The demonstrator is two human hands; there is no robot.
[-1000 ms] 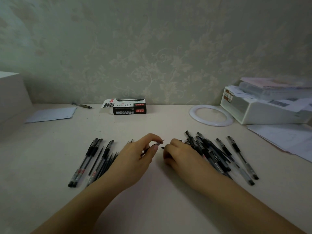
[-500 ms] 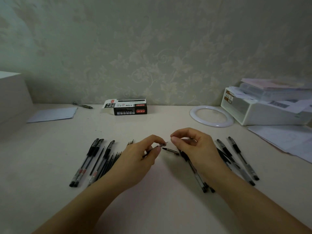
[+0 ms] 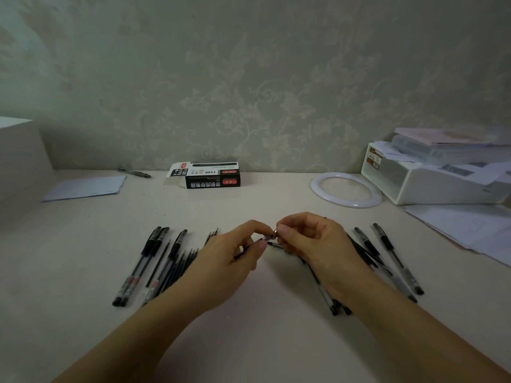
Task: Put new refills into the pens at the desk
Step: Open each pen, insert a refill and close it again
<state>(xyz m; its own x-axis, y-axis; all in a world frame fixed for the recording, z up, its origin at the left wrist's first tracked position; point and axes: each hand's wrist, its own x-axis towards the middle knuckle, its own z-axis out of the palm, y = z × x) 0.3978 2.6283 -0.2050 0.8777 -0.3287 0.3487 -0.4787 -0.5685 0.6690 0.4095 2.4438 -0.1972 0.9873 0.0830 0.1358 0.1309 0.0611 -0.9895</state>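
Now left hand (image 3: pixel 221 261) pinching refill (image 3: pixel 250 246), right hand (image 3: pixel 312 244) gripping its tip.

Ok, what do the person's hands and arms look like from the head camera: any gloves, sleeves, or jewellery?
Both are bare: the left hand and right hand wear no gloves, and both forearms are uncovered to the frame's bottom edge, with no sleeve, watch or bracelet showing. A small dark mark on the right hand's far side might be a ring, but it is too small to tell. Nails look short and unpainted.

A thin dark refill (image 3: pixel 250 246) was held tilted above the desk, capped black pens (image 3: pixel 150 261) lying left, more pens (image 3: pixel 392 258) fanned right.
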